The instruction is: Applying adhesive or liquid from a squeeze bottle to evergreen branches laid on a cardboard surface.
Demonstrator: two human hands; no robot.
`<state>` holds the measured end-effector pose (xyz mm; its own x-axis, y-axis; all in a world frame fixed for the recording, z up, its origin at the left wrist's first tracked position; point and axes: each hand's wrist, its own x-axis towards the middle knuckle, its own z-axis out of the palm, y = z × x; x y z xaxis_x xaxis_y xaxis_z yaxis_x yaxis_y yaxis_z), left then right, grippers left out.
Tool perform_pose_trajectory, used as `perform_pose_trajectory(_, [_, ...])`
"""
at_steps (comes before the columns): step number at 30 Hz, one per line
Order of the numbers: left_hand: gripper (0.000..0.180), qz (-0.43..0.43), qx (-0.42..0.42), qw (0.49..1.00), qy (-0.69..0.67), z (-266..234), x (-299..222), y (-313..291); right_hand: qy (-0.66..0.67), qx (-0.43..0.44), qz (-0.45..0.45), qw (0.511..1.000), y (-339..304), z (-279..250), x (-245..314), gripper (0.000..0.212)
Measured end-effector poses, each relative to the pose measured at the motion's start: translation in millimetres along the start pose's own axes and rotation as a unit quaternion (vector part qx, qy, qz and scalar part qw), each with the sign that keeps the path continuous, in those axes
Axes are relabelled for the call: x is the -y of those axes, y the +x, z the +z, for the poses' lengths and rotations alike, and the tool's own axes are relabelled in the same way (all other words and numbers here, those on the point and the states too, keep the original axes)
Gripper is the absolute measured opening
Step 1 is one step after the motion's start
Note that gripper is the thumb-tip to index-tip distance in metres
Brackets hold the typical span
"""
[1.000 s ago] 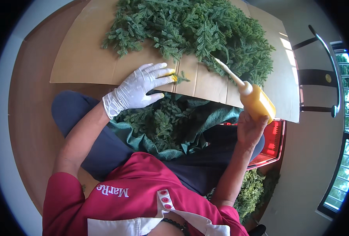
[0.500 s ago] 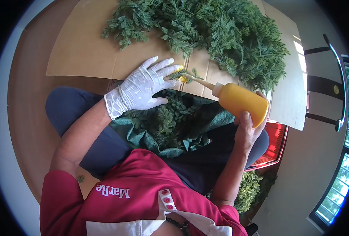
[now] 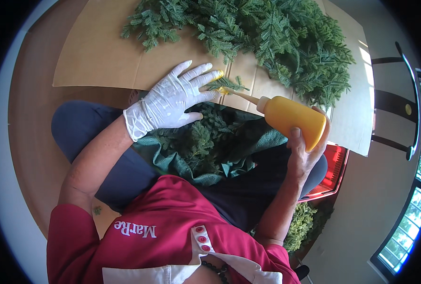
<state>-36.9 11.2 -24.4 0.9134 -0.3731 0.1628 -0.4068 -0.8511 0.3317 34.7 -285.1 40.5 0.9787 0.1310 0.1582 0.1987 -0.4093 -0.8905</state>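
My left hand (image 3: 165, 100), in a thin white glove, lies over the cardboard sheet's (image 3: 96, 57) near edge with its fingers spread. Yellow stains two of its fingertips. A small green fir sprig (image 3: 233, 84) lies beside those fingers; whether they touch its stem is hard to make out. My bare right hand (image 3: 306, 154) is wrapped round a yellow squeeze bottle (image 3: 291, 118), tilted so that its long, thin nozzle (image 3: 242, 96) points left. The nozzle's tip meets a yellow blob at the sprig's end, close to my gloved index fingertip.
A heap of fir sprigs (image 3: 272, 42) covers the cardboard's far side. Between my legs sits an open dark green sack (image 3: 170, 158) of more sprigs (image 3: 198, 142). A red basket (image 3: 331, 170) and lighter greenery (image 3: 299, 227) are at my right, with a black metal frame (image 3: 416, 109) beyond.
The sprig has turned and shows more of its length to the right of my fingers. The bottle has shifted slightly right, its nozzle still at my gloved fingertips.
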Motion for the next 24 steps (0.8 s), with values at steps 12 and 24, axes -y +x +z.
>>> perform_pose_trajectory(12, [0.062, 0.001, 0.003, 1.000, 0.006, -0.3, 0.6, 0.0, -0.054, -0.017, 0.019, 0.998, 2.0, -1.3, 11.4, 0.061])
perform_pose_trajectory(24, [0.062, 0.004, 0.000, 1.000, 0.018, 1.0, 2.1, -1.3, -0.031, -0.036, 0.001, 0.999, 10.5, -17.9, 13.6, 0.058])
